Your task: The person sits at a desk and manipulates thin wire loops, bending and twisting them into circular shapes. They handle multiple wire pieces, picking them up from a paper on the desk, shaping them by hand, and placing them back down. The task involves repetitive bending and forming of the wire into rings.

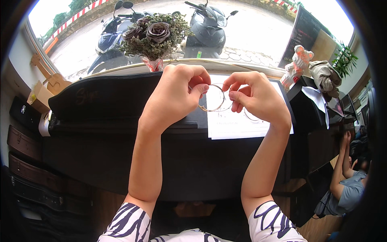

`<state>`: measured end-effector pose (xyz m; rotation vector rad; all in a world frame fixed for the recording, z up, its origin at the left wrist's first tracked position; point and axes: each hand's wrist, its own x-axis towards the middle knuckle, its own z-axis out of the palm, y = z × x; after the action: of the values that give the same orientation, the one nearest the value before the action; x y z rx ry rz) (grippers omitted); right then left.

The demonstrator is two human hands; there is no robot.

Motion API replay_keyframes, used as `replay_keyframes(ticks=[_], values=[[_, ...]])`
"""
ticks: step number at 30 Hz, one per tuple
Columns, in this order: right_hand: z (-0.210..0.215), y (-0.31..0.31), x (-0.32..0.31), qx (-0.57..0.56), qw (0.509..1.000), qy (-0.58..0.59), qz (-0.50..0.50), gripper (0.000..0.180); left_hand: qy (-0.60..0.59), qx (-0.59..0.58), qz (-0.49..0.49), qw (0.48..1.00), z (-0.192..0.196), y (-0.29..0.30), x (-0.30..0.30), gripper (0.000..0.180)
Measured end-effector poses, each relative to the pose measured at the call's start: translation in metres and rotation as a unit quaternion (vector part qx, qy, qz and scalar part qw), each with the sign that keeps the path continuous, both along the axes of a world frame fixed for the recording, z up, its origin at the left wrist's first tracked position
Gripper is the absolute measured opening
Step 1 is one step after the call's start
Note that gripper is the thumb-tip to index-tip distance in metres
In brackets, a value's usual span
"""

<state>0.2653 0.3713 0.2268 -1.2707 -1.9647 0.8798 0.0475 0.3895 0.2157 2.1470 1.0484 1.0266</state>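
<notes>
A thin golden coil of wire (223,98), resembling a rolled-up instrument string, hangs between my hands above the black surface. My left hand (173,94) pinches its left side between thumb and fingers. Opposite it, my right hand (260,97) has thumb and fingertips closed on a fine strand at the right side of the loop. Part of the coil is hidden behind my left fingers. White printed sheets (242,131) lie flat beneath the coil and my right hand.
Below my arms stretches a long black piece of furniture (96,149), piano-like. A dried-flower bouquet (157,34) stands by the window. Dark instrument cases (34,163) line the left side. At right are a bear figurine (301,58), a grey cloth bag (324,76) and a seated person (348,189).
</notes>
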Motion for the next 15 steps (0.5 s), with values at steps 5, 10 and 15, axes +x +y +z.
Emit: replay_keyframes(ticks=[5, 10, 15], values=[[-0.0003, 0.0002, 0.001, 0.009, 1.0, 0.003, -0.005, 0.013, -0.025, -0.013, -0.005, 1.0, 0.0002, -0.0003, 0.0004, 0.007], [0.0016, -0.001, -0.0002, 0.011, 1.0, 0.016, 0.005, 0.013, -0.026, -0.014, 0.001, 1.0, 0.0005, 0.001, -0.0004, 0.007], [-0.0008, 0.0, 0.0, 0.042, 0.999, -0.02, 0.006, 0.012, -0.03, -0.022, -0.015, 0.999, -0.0016, 0.0012, 0.0011, 0.008]])
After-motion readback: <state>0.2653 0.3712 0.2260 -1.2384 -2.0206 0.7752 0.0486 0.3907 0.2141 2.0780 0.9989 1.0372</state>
